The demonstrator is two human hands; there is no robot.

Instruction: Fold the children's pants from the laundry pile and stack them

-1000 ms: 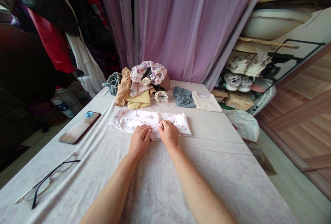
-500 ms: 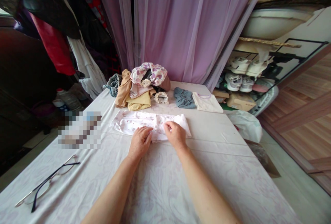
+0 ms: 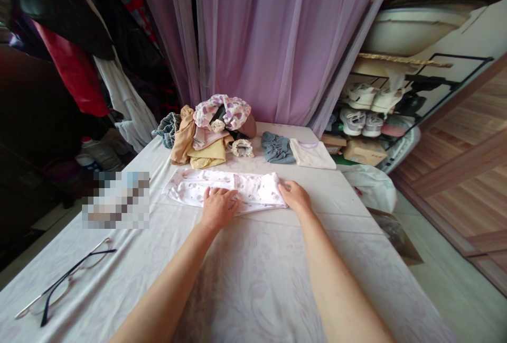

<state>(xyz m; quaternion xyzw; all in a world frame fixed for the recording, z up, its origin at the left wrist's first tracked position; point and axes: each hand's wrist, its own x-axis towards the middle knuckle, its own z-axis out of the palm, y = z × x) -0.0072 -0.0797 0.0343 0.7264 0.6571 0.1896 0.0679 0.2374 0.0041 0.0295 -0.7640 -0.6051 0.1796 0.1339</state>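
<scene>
A white garment with a small pink print [image 3: 233, 187] lies folded in a long strip on the table. My left hand [image 3: 219, 208] rests flat on its near middle, holding nothing. My right hand [image 3: 295, 197] touches the garment's right end, with the fingers on the cloth and not gripping. Behind it stands a heap of mixed clothes [image 3: 209, 139]. A folded blue-grey garment [image 3: 277, 148] and a white top with a lilac collar [image 3: 311, 154] lie to the heap's right.
A pale patterned cloth [image 3: 253, 290] covers the table. Spectacles [image 3: 67, 279] lie at its left, near a pixelated patch [image 3: 115, 200]. A lilac curtain [image 3: 277, 36] hangs behind, a rack of shoes [image 3: 360, 116] stands right, and a white plastic bag [image 3: 370, 187] sits beyond the right edge.
My right hand has slid rightward to the garment's right end. My left hand has shifted slightly and lies flat on the cloth. The view has tilted a little.
</scene>
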